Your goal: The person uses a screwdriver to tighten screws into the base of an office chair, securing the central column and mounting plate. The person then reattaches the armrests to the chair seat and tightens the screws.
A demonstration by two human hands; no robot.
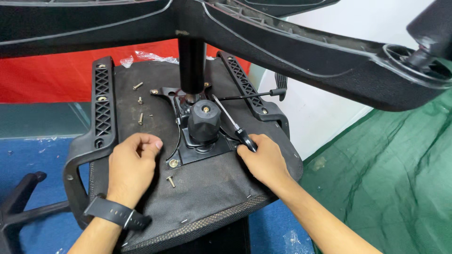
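Observation:
An upturned office chair seat [207, 188] with black fabric underside lies before me. A black metal mechanism plate [188, 150] with a round knob [204, 120] and a gas-lift column [191, 61] is mounted at its centre. My right hand [261, 160] grips the black handle of a screwdriver [235, 129] whose shaft points up toward the plate's far side. My left hand [134, 162], with a black wristwatch, rests loosely curled on the fabric beside the plate's near left corner, holding nothing visible. A loose bolt [170, 180] lies just below the plate.
Black armrest brackets run along the left [101, 106] and right [245, 89] sides of the seat. Several loose screws [139, 117] lie on the fabric at the back left. The chair's star base [301, 42] spreads overhead. A green sheet [391, 174] covers the floor at right.

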